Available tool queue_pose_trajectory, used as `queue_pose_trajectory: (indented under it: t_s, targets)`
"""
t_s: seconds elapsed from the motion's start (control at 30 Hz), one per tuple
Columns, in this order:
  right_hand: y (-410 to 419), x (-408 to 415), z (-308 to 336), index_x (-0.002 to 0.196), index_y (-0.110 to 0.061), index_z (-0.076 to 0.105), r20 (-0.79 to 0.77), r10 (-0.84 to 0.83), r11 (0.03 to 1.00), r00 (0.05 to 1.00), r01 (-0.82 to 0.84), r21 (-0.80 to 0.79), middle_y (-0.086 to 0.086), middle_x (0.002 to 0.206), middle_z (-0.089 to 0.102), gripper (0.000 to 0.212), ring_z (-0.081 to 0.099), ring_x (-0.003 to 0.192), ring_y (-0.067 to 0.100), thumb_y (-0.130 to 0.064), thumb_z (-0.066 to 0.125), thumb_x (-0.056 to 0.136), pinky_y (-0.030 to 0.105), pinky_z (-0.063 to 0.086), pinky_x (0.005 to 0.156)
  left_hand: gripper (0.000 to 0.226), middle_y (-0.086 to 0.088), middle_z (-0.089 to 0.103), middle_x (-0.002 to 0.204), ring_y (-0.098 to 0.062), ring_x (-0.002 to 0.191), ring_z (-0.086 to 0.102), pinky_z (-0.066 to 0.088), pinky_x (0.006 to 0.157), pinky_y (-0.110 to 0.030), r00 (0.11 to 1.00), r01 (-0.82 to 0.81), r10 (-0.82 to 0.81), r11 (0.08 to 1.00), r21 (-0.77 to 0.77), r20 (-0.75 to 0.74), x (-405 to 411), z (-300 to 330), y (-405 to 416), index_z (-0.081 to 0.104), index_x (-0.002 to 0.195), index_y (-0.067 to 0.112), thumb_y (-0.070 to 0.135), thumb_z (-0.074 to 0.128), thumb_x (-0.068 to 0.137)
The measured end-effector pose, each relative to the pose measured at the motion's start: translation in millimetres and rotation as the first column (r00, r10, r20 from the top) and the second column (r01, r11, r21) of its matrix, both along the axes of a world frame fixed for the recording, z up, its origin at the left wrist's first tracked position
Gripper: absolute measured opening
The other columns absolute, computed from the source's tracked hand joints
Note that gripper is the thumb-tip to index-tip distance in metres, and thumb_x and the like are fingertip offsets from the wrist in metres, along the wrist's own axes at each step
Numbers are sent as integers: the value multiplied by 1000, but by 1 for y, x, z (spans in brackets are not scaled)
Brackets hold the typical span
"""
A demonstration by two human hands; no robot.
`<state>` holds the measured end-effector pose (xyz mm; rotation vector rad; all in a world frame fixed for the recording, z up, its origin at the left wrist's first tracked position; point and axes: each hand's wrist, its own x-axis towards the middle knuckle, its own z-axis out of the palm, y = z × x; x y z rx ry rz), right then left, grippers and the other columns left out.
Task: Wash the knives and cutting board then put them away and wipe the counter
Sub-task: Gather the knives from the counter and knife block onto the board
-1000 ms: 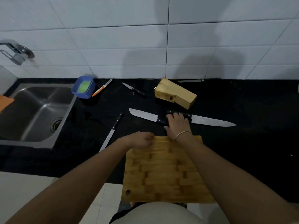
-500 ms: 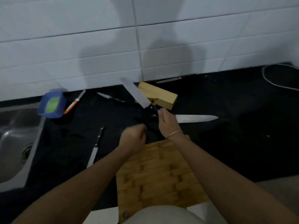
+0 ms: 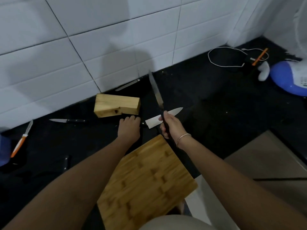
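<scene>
1. Your right hand (image 3: pixel 172 125) is gripping the dark handle of a long steel knife (image 3: pixel 156 92); its narrow blade is rising from the top of your fist, pointing away from you toward the tiled wall.
2. Your left hand (image 3: pixel 129 128) is curling over the black handle of a broad knife (image 3: pixel 163 117) that is lying flat on the black counter (image 3: pixel 207 113), tip pointing right.
3. The slatted wooden cutting board (image 3: pixel 144 181) is lying near you, overhanging the counter edge.
4. A wooden knife block (image 3: pixel 116 105) is lying on its side behind your left hand.
</scene>
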<state>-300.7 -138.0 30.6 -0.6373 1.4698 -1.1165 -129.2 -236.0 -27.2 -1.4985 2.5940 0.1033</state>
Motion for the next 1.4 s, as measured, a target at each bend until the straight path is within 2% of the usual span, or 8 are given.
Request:
queue_pose_trajectory:
  t_s: [0.17, 0.37, 0.5, 0.57, 0.73, 1.03, 1.23, 1.4]
  targets:
    - [-5, 14, 10, 93, -12, 54, 84, -9, 999, 996, 13, -46, 0, 57, 49, 33, 45, 44, 12, -42, 45, 105, 24, 38, 44, 20, -2, 61, 101, -24, 87, 62, 50, 68, -35, 998, -62, 63, 970, 235, 3, -2, 35, 17, 57, 103, 21, 30, 70, 90]
    - [-6, 32, 22, 99, -7, 67, -172, 120, 978, 978, -146, -151, 1, 61, 61, 36, 62, 69, 14, -43, 66, 94, 21, 46, 67, 20, 5, 65, 90, -14, 80, 62, 49, 64, -29, 955, -178, 247, 920, 350, -164, 28, 63, 65, 63, 97, 25, 37, 75, 88]
    - [2, 61, 26, 90, -3, 67, -284, 297, 926, 912, -348, -146, 3, 56, 62, 28, 61, 56, 9, -29, 76, 89, 15, 49, 58, 20, 5, 67, 94, -16, 85, 64, 56, 77, -36, 931, -258, 331, 897, 358, -157, 67, 67, 112, 62, 96, 24, 38, 74, 88]
    - [5, 83, 23, 80, 1, 65, -344, 331, 909, 879, -395, -134, 8, 54, 58, 25, 59, 55, 15, -20, 73, 88, 26, 50, 60, 19, 6, 67, 92, -17, 85, 65, 57, 80, -40, 899, -331, 407, 874, 355, -164, 85, 68, 134, 63, 95, 24, 37, 74, 87]
    - [25, 129, 14, 65, 0, 53, -439, 402, 864, 804, -491, -108, 9, 57, 52, 37, 52, 55, 22, -27, 68, 85, 36, 40, 53, 22, 5, 68, 82, -15, 75, 64, 54, 69, -32, 751, -578, 636, 763, 290, -177, 120, 67, 191, 65, 91, 20, 40, 73, 84]
    - [92, 139, -32, 67, -20, 63, -782, 618, 550, 81, -756, 356, -3, 66, 61, 47, 61, 64, 16, -58, 50, 91, 32, 50, 55, 28, 2, 54, 62, -17, 54, 55, 48, 49, -28, 478, -815, 871, 488, 312, -113, 107, 41, 254, 50, 66, 18, 33, 72, 75]
    - [106, 136, -34, 84, -27, 63, -680, 670, 313, -296, -718, 621, -2, 83, 65, 44, 63, 78, 18, -63, 38, 88, 37, 56, 79, 32, 3, 59, 71, -14, 60, 58, 50, 53, -26, 519, -796, 852, 457, 397, 62, 105, 44, 251, 54, 74, 20, 45, 74, 79]
    - [85, 149, -16, 78, -17, 69, -349, 874, 41, -338, -665, 746, 6, 75, 75, 53, 68, 67, 20, -63, 41, 84, 37, 57, 87, 29, -1, 76, 66, -12, 63, 75, 64, 73, -29, 562, -714, 796, 331, 617, 225, 119, 54, 227, 74, 80, 8, 36, 75, 87]
